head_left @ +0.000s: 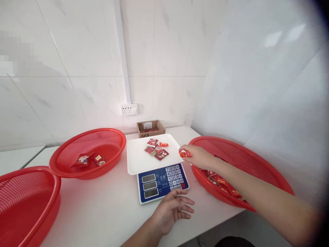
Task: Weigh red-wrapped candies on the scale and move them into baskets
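Note:
My right hand (196, 156) pinches a small red snack packet (184, 153) at the right edge of the white weighing tray (136, 161). On that tray lie several red and dark red packets (161, 154), loosely heaped near its middle. Under the tray sits the blue scale (163, 181) with its keypad and three displays, whose figures I cannot read. My left hand (174, 209) is open in front of the scale, fingers apart and holding nothing. Below my right forearm, a red basket (257, 156) holds many more packets (223, 185), partly hidden by the arm.
A red basket (87, 137) at the left has a few packets (99, 160) in it. Another red basket (25, 171) stands nearer, at the left edge. Behind the scale is a small cardboard box (151, 129) by the tiled wall with a socket (129, 109).

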{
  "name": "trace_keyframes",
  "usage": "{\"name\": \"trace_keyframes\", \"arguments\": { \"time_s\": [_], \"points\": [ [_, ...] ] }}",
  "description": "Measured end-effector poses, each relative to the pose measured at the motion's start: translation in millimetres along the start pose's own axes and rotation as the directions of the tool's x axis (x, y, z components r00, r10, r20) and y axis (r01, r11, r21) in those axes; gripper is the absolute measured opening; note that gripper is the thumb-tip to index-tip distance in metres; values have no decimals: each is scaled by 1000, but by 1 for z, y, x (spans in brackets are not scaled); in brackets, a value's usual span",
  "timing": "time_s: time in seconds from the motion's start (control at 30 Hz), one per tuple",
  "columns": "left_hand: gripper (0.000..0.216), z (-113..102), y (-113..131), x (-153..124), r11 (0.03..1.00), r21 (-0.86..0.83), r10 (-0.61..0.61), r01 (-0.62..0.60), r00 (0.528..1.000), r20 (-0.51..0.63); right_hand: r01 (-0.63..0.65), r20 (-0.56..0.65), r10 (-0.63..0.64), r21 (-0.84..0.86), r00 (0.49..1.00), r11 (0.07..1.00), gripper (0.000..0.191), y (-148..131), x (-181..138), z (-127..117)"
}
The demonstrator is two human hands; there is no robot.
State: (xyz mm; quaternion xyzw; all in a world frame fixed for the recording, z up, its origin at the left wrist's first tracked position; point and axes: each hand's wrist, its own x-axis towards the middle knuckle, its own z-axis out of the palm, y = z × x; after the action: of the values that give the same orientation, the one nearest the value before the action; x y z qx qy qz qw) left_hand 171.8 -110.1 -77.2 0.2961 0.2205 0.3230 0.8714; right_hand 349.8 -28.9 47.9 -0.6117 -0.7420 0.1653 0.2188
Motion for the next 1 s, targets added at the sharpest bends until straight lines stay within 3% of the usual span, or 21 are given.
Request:
{"name": "trace_keyframes", "arguments": {
  "time_s": [0.13,0.23,0.53,0.7,0.83,1.0],
  "points": [
    [36,0,0,1,1000,-8,3,-4,1000,-1,-61,-55,69,138,996,989,33,-12,29,16],
    [36,0,1,1,1000,-14,5,-5,1000,2,-124,-84,149,244,985,962,25,-16,51,25],
    [36,-1,2,1,999,-27,27,-27,1000,1,-178,-88,304,645,949,743,19,-17,84,35],
    [34,0,2,0,999,-28,30,-30,999,22,-149,-113,337,737,935,659,16,0,63,18],
    [33,2,2,-2,1000,-17,15,-14,1000,13,-151,-118,377,777,919,611,13,29,31,-7],
    [31,5,4,-3,1000,13,-7,6,1000,18,-309,-39,471,707,881,636,12,82,-17,-39]
  ]
}}
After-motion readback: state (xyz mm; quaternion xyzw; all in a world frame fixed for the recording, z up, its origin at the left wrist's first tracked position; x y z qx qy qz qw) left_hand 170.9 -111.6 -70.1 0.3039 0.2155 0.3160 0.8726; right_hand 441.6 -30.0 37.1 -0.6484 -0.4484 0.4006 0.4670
